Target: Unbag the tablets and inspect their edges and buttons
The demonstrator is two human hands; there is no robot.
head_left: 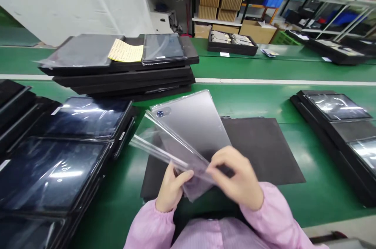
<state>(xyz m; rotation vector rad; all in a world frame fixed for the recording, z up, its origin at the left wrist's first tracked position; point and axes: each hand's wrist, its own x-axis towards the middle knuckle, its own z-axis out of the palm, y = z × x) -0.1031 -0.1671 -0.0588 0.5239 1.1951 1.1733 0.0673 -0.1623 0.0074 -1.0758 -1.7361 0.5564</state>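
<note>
I hold a grey tablet [194, 123], back side up with its camera at the far left corner, tilted above a black foam mat [264, 151]. A clear plastic bag [164, 147] hangs open around its near end. My left hand [170, 190] pinches the bag's lower edge. My right hand [237, 178] is closed over the tablet's near end and the bag. Both sleeves are pink.
A stack of black trays [126, 76] with bagged tablets and a yellow sticker sheet [126, 51] stands behind. More trays of tablets lie at the left [58, 163] and right [340, 123]. A green belt [264, 100] runs across; shelves with cardboard boxes [223, 2] stand at the back.
</note>
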